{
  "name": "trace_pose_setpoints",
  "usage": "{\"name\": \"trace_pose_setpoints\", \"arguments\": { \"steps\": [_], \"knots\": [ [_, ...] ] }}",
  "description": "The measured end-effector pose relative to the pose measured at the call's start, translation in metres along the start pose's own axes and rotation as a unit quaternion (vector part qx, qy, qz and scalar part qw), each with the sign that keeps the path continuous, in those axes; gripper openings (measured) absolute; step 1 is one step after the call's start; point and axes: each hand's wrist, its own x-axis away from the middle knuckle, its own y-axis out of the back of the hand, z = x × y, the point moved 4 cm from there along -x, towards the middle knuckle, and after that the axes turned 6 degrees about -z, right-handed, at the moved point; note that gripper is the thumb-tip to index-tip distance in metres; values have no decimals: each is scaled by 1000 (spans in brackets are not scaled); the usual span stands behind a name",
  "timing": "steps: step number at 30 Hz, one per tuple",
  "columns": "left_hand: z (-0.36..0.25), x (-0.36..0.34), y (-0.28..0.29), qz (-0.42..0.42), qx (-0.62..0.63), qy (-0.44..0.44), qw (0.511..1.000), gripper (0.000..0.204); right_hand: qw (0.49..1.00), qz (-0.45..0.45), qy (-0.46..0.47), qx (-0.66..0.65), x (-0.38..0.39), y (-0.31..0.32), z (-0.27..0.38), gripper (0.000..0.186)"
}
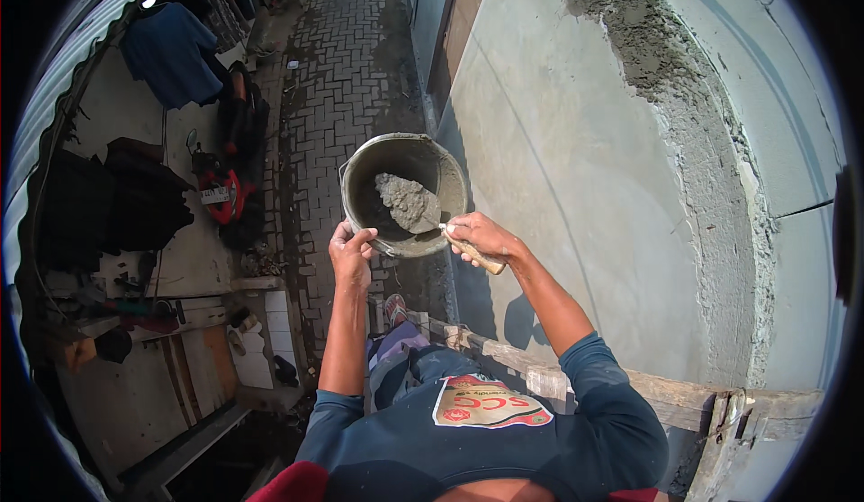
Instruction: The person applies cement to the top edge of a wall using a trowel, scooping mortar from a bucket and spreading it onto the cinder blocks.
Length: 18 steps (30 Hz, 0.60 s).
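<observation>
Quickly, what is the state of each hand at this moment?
Left hand: closed, holding the bucket at its edge.
Right hand: closed, holding the wooden trowel handle.

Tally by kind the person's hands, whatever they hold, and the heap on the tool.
Hands: 2 (left hand, right hand)
Bucket: 1, held at its rim by the left hand
Trowel: 1, in the right hand
Heap of grey mix: 1, on the trowel
Total: 5
</observation>
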Motion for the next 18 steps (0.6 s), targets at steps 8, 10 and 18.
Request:
{"name": "trace_pose_setpoints", "arguments": {
  "steps": [8, 10, 18],
  "knots": [
    [12, -18, 42, -70, 64, 37, 995, 20, 982, 130, 85, -109, -4, 21, 108, 31],
    [12, -21, 67, -96, 66, 25, 993, 23, 966, 166, 104, -168, -11, 37, 152, 36],
    [12, 14, 163, -216, 42, -17, 975, 22, 783, 295, 253, -486, -96, 268, 277, 39]
  ]
}}
